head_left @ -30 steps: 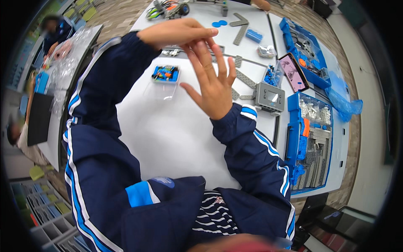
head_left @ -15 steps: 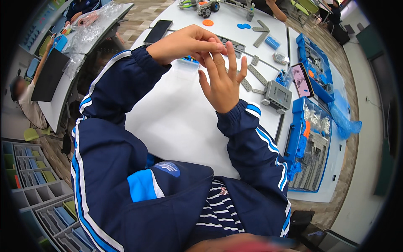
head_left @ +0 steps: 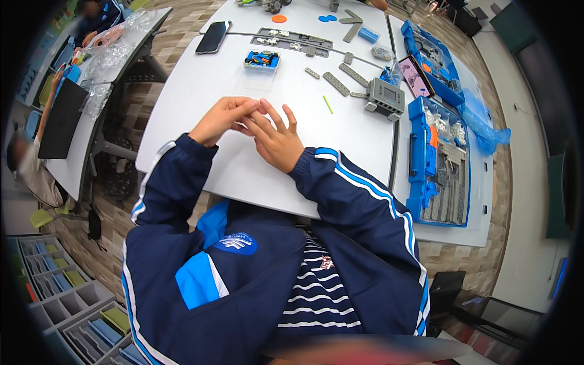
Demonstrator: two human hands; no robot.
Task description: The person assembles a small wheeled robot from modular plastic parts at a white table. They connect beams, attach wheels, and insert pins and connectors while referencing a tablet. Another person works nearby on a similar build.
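Observation:
Above the white table [head_left: 176,121], my two hands meet in front of my chest. The thumb and forefinger of my left hand [head_left: 226,119] are pinched together at the fingertips of my right hand [head_left: 278,139]. My right hand has its other fingers spread and raised. Whether some small part sits between the touching fingertips I cannot make out. Beyond them stands a clear box of coloured pegs [head_left: 263,59]. To the right lie a thin green stick [head_left: 328,104], a grey perforated beam [head_left: 336,84] and a grey controller block [head_left: 384,98].
A black phone [head_left: 213,37] lies at the far left, beside a grey tray [head_left: 310,41] with small white parts. At the right are a lit phone [head_left: 417,78] and two blue kit boxes, the nearer one [head_left: 415,152] full of beams. An orange disc [head_left: 279,19] lies farther back.
Both hands have come down and left, nearer my body, still touching at the fingers. My view has shifted, and the peg box, trays and green stick now show uncovered.

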